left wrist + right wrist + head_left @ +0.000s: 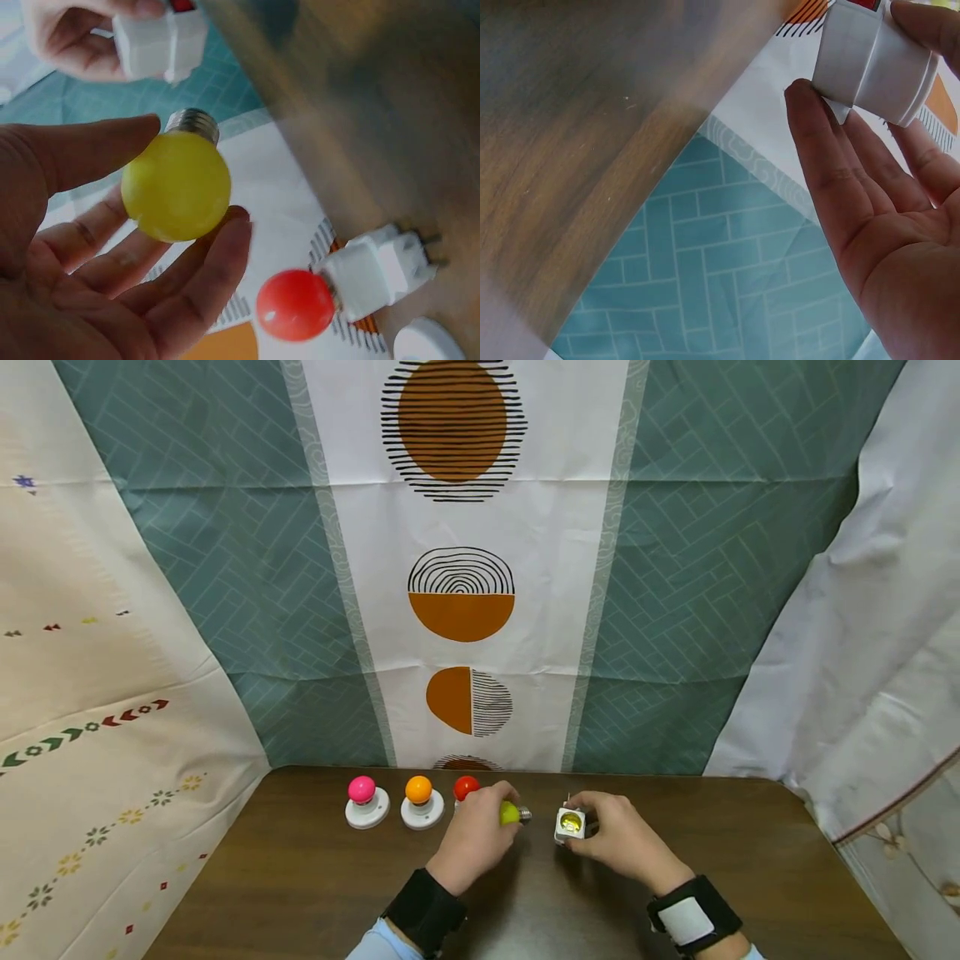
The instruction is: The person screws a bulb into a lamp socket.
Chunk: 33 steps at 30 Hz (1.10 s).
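Observation:
Between thumb and fingers my left hand [480, 831] grips a yellow light bulb [177, 186], its silver screw base [193, 124] facing right toward the other hand. My right hand [622, 835] pinches a white plug-in bulb socket [570, 825] by its sides, and its round brass-coloured opening shows in the head view. In the right wrist view the socket's white body [874, 60] lies between thumb and fingertips. A short gap separates bulb base and socket. Just behind the left hand is a red bulb [295, 305] in a white plug-in socket [367, 274], partly hidden in the head view.
Left of the hands, a pink bulb [362, 790] and an orange bulb [418, 790] stand in round white bases [367, 812] on the brown wooden table [300, 893]. A patterned cloth [480, 527] hangs along the table's back edge.

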Each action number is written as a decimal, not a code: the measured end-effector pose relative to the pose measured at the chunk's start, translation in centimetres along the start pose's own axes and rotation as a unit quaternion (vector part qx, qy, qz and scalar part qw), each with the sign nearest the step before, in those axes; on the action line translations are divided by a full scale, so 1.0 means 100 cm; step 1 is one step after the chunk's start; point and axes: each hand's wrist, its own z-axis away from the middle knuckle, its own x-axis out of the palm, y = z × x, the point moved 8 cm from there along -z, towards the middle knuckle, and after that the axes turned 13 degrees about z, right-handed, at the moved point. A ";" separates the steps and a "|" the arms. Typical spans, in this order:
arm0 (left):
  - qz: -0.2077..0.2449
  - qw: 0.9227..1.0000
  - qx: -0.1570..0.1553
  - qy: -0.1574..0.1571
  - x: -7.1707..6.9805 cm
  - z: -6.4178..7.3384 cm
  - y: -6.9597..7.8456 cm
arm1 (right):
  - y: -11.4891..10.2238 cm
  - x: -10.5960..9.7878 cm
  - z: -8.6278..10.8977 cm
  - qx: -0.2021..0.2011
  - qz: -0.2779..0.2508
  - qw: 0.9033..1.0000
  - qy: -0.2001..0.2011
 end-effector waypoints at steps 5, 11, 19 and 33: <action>0.032 0.999 0.009 0.023 -0.018 0.004 0.004 | -0.005 0.000 -0.003 -0.009 -0.009 1.000 0.001; 0.059 0.995 0.044 0.074 -0.034 0.009 0.016 | -0.015 0.003 -0.004 -0.037 -0.052 0.998 -0.012; 0.066 0.988 0.099 0.096 -0.041 0.013 0.037 | -0.024 -0.001 -0.003 -0.051 -0.049 0.997 0.019; 0.082 0.987 0.124 0.063 -0.035 0.018 0.048 | -0.026 0.005 0.000 -0.051 -0.057 0.997 0.017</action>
